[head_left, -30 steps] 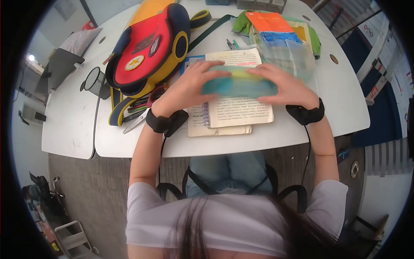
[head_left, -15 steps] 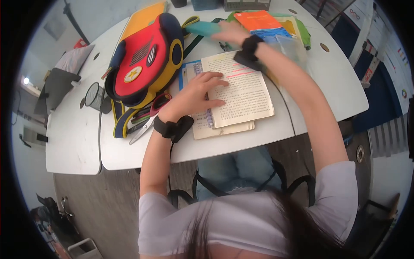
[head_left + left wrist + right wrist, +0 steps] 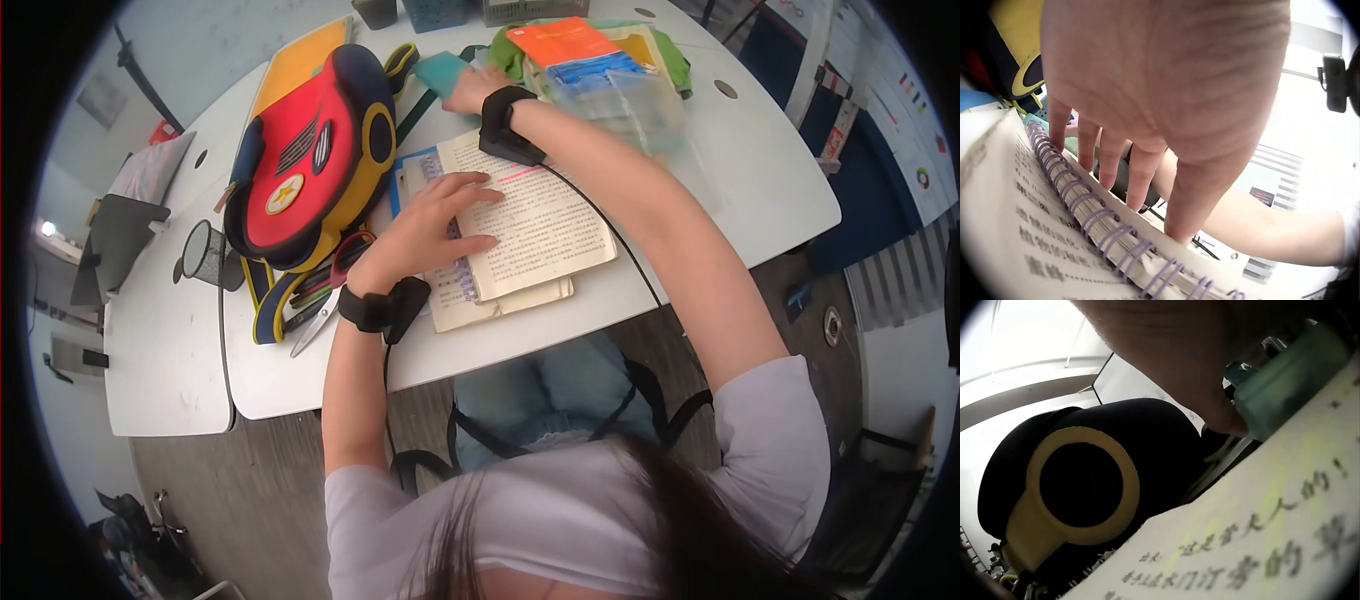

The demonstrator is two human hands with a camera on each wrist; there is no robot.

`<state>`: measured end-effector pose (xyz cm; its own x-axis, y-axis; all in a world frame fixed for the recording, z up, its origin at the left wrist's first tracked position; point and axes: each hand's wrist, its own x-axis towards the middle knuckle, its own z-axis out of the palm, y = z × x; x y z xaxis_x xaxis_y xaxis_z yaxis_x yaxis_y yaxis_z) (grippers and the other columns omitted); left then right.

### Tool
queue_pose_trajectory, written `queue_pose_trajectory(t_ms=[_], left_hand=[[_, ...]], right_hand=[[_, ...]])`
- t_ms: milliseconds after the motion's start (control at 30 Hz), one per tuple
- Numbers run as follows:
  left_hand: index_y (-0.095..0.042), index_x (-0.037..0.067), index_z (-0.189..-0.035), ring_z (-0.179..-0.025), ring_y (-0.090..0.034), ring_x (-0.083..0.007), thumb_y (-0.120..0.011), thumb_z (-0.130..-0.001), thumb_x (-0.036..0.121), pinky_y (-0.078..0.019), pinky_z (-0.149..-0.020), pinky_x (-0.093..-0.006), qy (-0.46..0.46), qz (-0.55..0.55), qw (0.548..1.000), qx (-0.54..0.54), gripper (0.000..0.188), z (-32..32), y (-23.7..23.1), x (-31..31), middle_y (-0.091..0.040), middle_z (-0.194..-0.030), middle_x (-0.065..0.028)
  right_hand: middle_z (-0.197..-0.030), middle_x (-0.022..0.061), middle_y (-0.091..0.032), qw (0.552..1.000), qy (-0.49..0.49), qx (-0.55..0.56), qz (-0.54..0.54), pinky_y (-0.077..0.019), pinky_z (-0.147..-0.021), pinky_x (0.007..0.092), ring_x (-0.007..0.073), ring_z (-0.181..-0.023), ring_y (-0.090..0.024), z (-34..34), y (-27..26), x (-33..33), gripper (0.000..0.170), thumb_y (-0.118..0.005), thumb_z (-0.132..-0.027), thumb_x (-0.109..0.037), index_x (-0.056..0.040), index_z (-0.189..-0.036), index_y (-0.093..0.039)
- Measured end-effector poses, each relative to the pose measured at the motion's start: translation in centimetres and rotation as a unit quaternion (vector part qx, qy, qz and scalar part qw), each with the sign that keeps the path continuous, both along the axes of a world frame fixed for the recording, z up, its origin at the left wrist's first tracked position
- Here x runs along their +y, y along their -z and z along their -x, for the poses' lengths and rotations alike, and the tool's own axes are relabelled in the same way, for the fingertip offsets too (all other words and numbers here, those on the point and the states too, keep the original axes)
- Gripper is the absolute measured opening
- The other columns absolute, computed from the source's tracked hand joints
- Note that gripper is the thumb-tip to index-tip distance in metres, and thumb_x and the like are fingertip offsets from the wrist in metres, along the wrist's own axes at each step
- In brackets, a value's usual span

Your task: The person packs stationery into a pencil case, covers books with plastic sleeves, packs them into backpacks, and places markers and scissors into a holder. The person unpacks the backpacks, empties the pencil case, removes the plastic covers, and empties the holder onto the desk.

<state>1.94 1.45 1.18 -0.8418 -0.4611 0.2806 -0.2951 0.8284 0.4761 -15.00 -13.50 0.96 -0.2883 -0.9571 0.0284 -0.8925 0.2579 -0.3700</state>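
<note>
pale wall (image 3: 215, 45) | grey-brown floor (image 3: 230, 480) | white tabletops (image 3: 165, 375), seam between | bright light (image 3: 47, 229), far left

Left hand (image 3: 425, 225) spread; right arm (image 3: 645, 200) outstretched.

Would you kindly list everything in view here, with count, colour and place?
Spiral-bound book: one, cream, purple coil, table front
Backpack: one, red, navy and yellow, left
Scissors: one pair, beside backpack
Pens: several, mixed, beside scissors
Mesh pen cup: one, dark, left of backpack
Teal case: one, far middle
Booklet: one, orange and blue, far right
Plastic sleeve: clear, near booklet, count unclear
Containers: three, grey or blue, far edge
Cushion: one, pale, far left
Tables: at least two, white
Wrist cameras: two, black, on wrists
Sleeves: two, pale, upper arms
Left hand: one, fingers on book
Right hand: one, holding teal case
</note>
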Motion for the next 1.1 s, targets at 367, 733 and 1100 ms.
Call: queue_pose_trajectory(t_ms=[367,733,1100], left_hand=[[-0.054,0.011,-0.115,-0.120,-0.038,-0.0288,-0.067,-0.076,0.025,-0.0329,-0.099,-0.0373,-0.002,-0.020,1.000,-0.013,0.043,-0.2,-0.1,0.0,-0.043,-0.128,-0.0116],[-0.054,0.012,-0.114,-0.120,-0.038,-0.0307,-0.068,-0.075,0.022,-0.0335,-0.099,-0.0378,-0.023,-0.019,0.999,-0.021,0.042,-0.1,0.0,0.3,-0.043,-0.128,-0.0131],[-0.037,0.016,-0.133,-0.131,-0.021,-0.0386,-0.069,-0.075,0.033,-0.0250,-0.105,-0.0396,-0.131,-0.009,0.986,-0.107,0.069,0.7,-0.4,1.8,-0.022,-0.141,-0.0241]], right_hand=[[-0.111,0.0157,-0.058,0.952,-0.294,-0.059,0.053,-0.0428,-0.084,0.0296,0.0235,-0.099,-0.056,8.3,-4.5,4.4,0.061,-0.059,-0.077,-0.046,-0.0002,-0.117,-0.053],[-0.070,0.0054,-0.062,0.941,-0.170,-0.281,-0.086,-0.0489,-0.059,0.0230,0.0110,-0.064,-0.060,15.4,-3.8,17.1,0.036,-0.055,-0.087,-0.033,0.0025,-0.089,-0.061],[-0.091,0.0079,-0.062,0.863,-0.271,-0.407,-0.129,-0.0491,-0.061,0.0226,0.0088,-0.076,-0.060,11.9,0.2,17.9,0.040,-0.059,-0.086,-0.025,0.0023,-0.112,-0.049]])
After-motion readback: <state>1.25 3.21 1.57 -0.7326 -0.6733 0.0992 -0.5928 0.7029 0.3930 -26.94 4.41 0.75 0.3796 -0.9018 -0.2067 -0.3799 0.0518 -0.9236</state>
